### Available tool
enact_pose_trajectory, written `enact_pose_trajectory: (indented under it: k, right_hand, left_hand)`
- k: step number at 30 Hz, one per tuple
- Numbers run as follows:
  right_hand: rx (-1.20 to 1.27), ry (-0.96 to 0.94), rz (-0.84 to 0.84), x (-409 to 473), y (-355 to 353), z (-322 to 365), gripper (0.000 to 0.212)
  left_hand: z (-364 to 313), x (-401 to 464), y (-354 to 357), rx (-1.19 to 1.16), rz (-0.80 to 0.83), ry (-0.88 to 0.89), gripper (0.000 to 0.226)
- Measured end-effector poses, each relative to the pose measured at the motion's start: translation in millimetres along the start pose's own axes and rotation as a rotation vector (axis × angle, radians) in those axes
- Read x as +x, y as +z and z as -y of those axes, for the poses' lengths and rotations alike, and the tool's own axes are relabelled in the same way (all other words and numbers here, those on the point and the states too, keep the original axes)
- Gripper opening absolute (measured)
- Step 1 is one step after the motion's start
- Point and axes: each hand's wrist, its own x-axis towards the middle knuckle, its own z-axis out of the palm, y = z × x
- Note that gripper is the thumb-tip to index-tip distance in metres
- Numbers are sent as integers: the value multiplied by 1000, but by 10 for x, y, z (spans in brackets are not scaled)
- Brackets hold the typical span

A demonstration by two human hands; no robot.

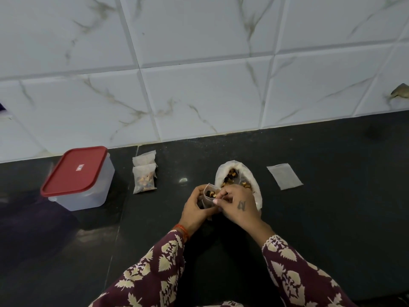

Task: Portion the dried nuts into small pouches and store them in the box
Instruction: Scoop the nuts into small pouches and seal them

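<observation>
Holding one open pouch (209,196) between us: left hand (194,209) curled round it, right hand (236,206) pinching its rim. Behind: nut bag (256,191). Left: two filled pouches (145,171), lidded box (81,180). Right: flat pouch (284,176).

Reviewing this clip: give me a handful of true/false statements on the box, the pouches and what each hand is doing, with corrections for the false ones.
1. The translucent plastic box has its red lid on. True.
2. Two filled small white pouches lie on the dark counter between the box and the large open white bag of nuts. True.
3. The flat empty white pouch lies left of the box. False: it lies right of the large bag.
4. The left hand rests flat on the counter. False: it holds a small open pouch of nuts.
5. The right hand pinches at that pouch's mouth. True.
</observation>
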Motion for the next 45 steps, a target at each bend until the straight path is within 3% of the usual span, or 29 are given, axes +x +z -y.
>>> enact_pose_trajectory:
  k: [4, 8, 14, 17, 24, 26, 28, 30, 35, 45]
  right_hand:
    - [52, -76, -136, 18, -19, 57, 7]
    - [146, -128, -116, 43, -55, 146, 12]
    - [254, -171, -110, 73, -107, 347, 17]
    - [304, -152, -191, 110, -134, 397, 13]
    - [454, 0, -158, 110, -173, 444, 15]
    - [427, 39, -67, 114, -169, 445, 26]
    - [364, 47, -7, 112, -142, 445, 17]
    - [410, 82, -24, 113, -127, 466, 5]
    - [646, 185, 17, 108, -126, 525, 12]
    - [758, 247, 47, 60, -117, 618, 20]
  left_hand:
    - [-108, -9, -113, -183, -37, -36, 48]
    - [-237, -18, -201, -197, -172, -13, 19]
    - [-371, -48, -259, -207, -280, 66, 10]
    - [-418, -37, -270, -223, -334, 98, 6]
    - [-513, -40, -234, -285, -317, 98, 12]
    - [-518, -42, -217, -290, -317, 76, 11]
    - [-529, -47, -207, -303, -304, 58, 10]
    - [-546, -60, -208, -316, -282, 44, 9]
    - [-565, -73, -233, -328, -239, 16, 6]
    - [-614, -85, -200, -311, -241, 32, 11]
